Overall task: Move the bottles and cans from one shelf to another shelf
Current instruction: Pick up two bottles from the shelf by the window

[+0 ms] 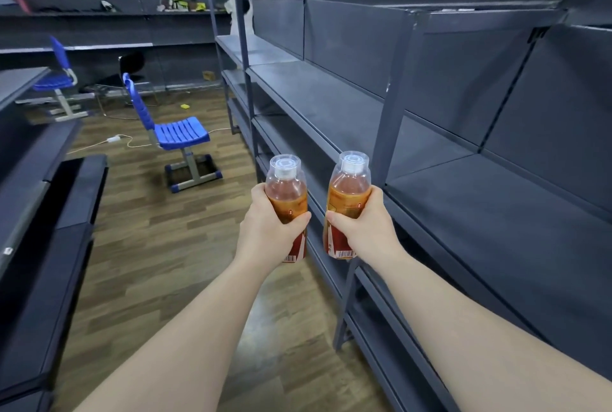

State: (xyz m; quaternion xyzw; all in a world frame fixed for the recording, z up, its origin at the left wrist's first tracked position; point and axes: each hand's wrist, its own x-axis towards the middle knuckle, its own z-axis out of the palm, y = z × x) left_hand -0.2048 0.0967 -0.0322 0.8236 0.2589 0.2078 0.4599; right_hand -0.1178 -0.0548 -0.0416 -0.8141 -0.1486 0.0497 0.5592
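Left hand (pixel 265 223) fingers grasp tea bottle (pixel 286 199); right hand (pixel 362 223) fingers grasp second tea bottle (pixel 348 194), both upright beside grey shelf (pixel 480 213).

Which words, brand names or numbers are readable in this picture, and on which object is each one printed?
Nothing can be read for certain.
Left bottle, held by the left hand: orange-red label with a barcode, print too blurred to read.
Right bottle, held by the right hand: same kind of label and barcode, print too small to read.
Shelf: no readable sign or tag.
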